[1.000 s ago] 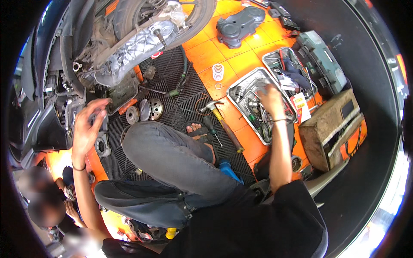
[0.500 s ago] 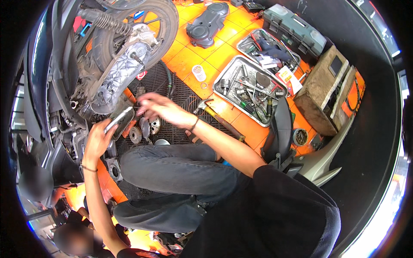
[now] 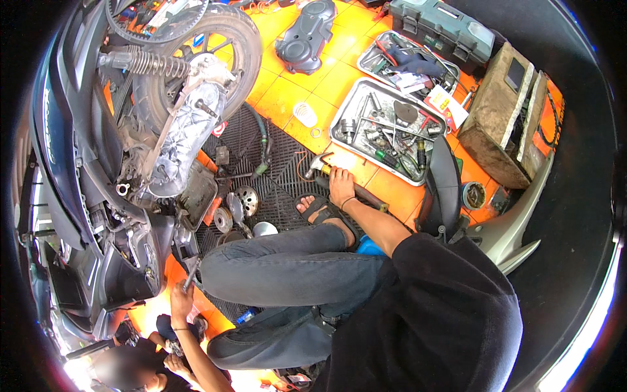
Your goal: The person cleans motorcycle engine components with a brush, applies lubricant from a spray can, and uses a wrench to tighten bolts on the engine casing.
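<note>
My right hand [image 3: 342, 185] is closed round the handle of a claw hammer [image 3: 319, 167], close below its head. The hammer lies along the edge between black slatted mat and orange tiles. Low on the left, my left hand [image 3: 181, 303] grips a slim grey metal tool [image 3: 191, 274], its kind unclear, beside my knee. Ahead stands a scooter with its bare engine casing [image 3: 186, 140], rear wheel [image 3: 251, 49] and shock absorber [image 3: 157, 64] exposed. Round metal parts, including a perforated bell-shaped one [image 3: 247, 200], lie on the mat [image 3: 281, 179] between scooter and knee.
To the right are a metal tray [image 3: 339, 130] of sockets and tools, a second tray [image 3: 369, 62], a toolbox [image 3: 444, 29] and a worn brown box [image 3: 490, 124]. A black cover [image 3: 305, 38] lies on the tiles. Another person [image 3: 124, 366] is at lower left.
My right hand has left the scooter, moved right and closed on the hammer handle. My left hand has drawn back toward my knee with the metal tool.
</note>
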The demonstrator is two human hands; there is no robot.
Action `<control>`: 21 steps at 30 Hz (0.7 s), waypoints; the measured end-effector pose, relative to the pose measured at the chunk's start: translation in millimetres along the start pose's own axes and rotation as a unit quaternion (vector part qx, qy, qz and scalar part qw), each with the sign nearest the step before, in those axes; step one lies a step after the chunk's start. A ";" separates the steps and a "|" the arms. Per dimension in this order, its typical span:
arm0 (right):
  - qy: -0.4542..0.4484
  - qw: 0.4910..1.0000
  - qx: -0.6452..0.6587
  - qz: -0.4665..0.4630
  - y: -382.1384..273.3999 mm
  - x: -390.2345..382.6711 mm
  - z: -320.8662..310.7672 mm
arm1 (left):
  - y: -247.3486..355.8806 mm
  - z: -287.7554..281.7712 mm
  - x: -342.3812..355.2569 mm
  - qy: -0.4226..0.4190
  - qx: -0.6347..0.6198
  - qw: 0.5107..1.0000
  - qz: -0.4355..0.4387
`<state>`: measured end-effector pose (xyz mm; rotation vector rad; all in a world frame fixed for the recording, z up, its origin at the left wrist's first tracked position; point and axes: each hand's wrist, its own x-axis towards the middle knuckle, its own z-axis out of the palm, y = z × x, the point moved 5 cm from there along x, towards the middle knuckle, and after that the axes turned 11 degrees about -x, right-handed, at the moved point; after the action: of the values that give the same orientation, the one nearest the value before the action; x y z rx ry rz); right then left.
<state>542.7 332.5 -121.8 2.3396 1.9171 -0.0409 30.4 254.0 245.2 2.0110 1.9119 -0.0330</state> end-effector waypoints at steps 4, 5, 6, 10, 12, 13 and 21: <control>-0.030 0.998 0.044 -0.043 11.7 19.0 4.4 | -6.6 9.4 -7.3 0.004 0.000 0.999 -0.039; -0.038 0.997 0.048 -0.040 13.9 23.1 4.4 | -7.3 11.0 -7.2 0.010 0.003 0.999 -0.037; -0.058 0.996 0.061 -0.043 14.7 24.9 4.0 | -7.9 12.1 -8.0 0.015 0.002 0.999 -0.031; -0.045 0.984 0.166 -0.039 30.2 33.9 -18.5 | -11.3 9.8 -1.5 0.022 0.019 1.000 0.012; 0.023 0.978 0.207 -0.022 46.7 33.5 -44.1 | -15.7 5.1 4.1 0.022 -0.050 0.998 0.009; 0.069 0.972 0.222 -0.031 58.0 32.7 -60.2 | -17.8 1.7 6.9 0.027 -0.043 0.999 0.003; 0.003 0.941 0.336 0.035 178.1 72.1 -153.0 | -8.2 -29.6 61.2 0.078 0.051 0.995 0.025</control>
<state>723.2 384.9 36.3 2.7932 2.0519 -0.8032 20.6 321.2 254.7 2.1871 1.9887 0.0416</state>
